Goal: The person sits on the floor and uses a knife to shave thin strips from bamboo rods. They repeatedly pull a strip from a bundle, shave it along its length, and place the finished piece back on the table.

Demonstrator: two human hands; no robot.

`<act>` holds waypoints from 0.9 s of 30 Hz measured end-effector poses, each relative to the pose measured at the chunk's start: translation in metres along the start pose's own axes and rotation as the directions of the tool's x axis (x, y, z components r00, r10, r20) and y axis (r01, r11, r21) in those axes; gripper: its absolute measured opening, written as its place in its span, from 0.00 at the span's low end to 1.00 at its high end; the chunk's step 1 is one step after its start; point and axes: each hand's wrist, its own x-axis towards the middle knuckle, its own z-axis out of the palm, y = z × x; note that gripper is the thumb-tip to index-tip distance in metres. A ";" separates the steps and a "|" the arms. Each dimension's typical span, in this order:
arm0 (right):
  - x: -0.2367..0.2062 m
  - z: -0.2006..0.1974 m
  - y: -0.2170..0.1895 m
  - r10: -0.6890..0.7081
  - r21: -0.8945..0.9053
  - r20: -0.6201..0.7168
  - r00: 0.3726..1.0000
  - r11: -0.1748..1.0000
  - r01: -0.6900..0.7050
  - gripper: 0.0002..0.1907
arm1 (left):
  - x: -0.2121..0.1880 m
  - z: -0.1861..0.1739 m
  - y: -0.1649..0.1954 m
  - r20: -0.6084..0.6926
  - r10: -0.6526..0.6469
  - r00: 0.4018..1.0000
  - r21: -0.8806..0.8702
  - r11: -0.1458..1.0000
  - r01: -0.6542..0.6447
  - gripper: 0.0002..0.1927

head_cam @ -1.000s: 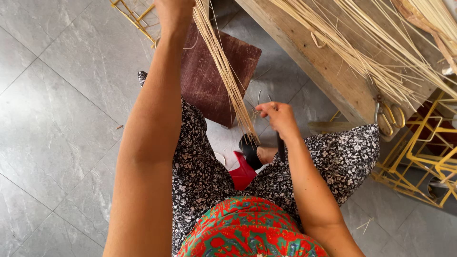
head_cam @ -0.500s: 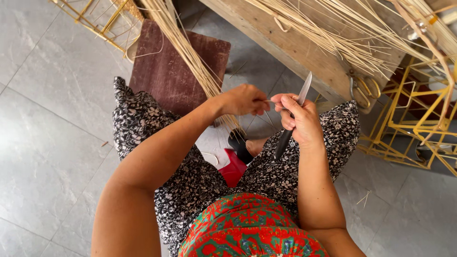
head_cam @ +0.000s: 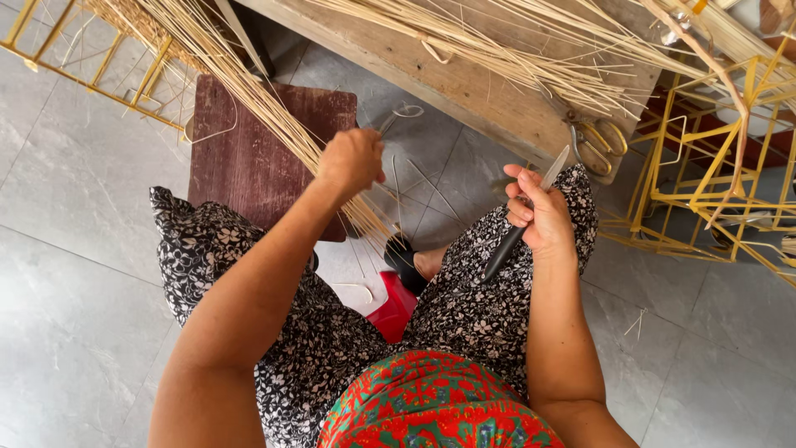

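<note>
My left hand (head_cam: 350,160) is closed around a long bundle of pale straw-like strips (head_cam: 240,79) that slants from the upper left down toward my lap. My right hand (head_cam: 539,214) grips a knife (head_cam: 521,222) with a black handle, its thin blade pointing up toward the wooden bench edge. The two hands are apart, about a hand's width between them, above my knees in a black-and-white flowered skirt (head_cam: 464,307). The lower ends of the strips fan out below my left hand.
A wooden bench (head_cam: 473,87) strewn with more strips crosses the top, scissors (head_cam: 599,143) hanging at its edge. A dark red stool (head_cam: 249,158) stands at the left. Yellow wire frames (head_cam: 705,166) stand at right and upper left. Grey tiled floor (head_cam: 75,274) surrounds me.
My left hand, raised high a second ago, came down to meet the right, then moved left with the bundle. My right hand took up the knife and now holds it apart.
</note>
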 end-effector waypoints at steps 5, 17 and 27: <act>0.016 0.017 -0.041 -0.060 -0.273 0.049 0.997 0.960 0.071 0.13 | 0.011 0.040 0.004 -0.045 0.524 0.851 -0.062 0.848 -0.526 0.49; 0.237 0.073 -0.122 -0.598 -0.936 0.329 0.731 -0.104 0.336 0.07 | 0.011 0.025 0.000 -0.139 0.387 0.911 -0.016 0.919 -0.393 0.33; 0.300 0.123 -0.118 -0.518 -0.949 -0.027 0.855 -0.256 -0.185 0.09 | 0.007 0.001 -0.002 -0.169 0.374 0.912 -0.011 0.924 -0.381 0.30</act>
